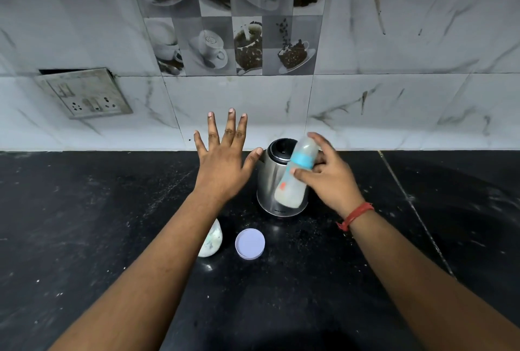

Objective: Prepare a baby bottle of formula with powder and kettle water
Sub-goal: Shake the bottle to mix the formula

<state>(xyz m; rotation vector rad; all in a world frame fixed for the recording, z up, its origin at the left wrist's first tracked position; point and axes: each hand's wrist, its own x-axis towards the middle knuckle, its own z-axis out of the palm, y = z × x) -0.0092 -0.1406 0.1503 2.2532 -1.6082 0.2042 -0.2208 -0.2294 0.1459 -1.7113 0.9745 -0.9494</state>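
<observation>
My right hand point(332, 174) grips a baby bottle point(297, 173) with a blue collar and clear cap, tilted in the air in front of the steel kettle point(270, 181). The bottle looks blurred and holds pale liquid. The kettle stands on the black counter point(84, 224) near the wall. My left hand point(225, 159) hovers open with fingers spread, just left of the kettle, thumb near its rim. Under my left forearm stands a white powder container point(212, 241), partly hidden. Its round lavender lid point(250, 243) lies flat on the counter beside it.
A marble-tiled wall point(394, 97) rises right behind the kettle. A switch and socket plate point(84, 91) sits on the wall at the left. White specks of powder are scattered on the counter around the kettle.
</observation>
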